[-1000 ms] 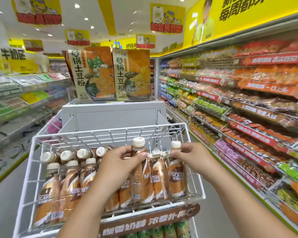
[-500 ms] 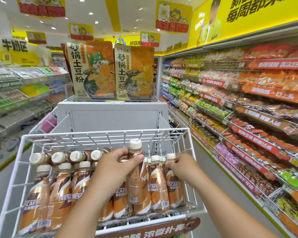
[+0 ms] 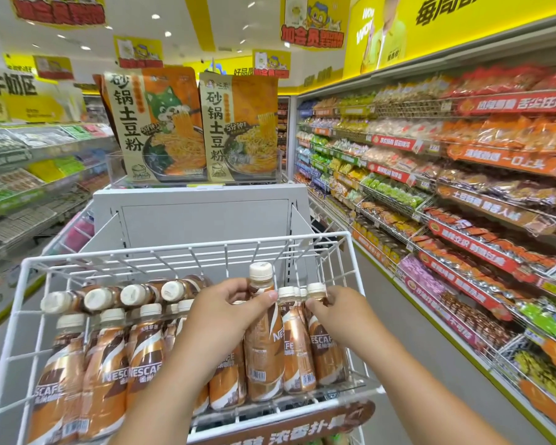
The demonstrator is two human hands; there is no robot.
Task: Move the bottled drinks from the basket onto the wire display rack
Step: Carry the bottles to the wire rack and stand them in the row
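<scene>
My hands stocking coffee bottles in a white wire rack.

My left hand [image 3: 228, 313] fingers wrap one upright bottle [image 3: 264, 335]; at three o'clock, my right hand [image 3: 337, 311] pinches the end bottle's [image 3: 326, 342] neck, both inside the wire display rack [image 3: 187, 248].

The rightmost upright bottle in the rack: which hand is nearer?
Right. The right hand touches the rightmost bottle at its neck; the left hand grips a taller bottle further left.

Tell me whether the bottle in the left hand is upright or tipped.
Upright: the bottle in the left hand has its white cap on top, its base low among the front row.
</scene>
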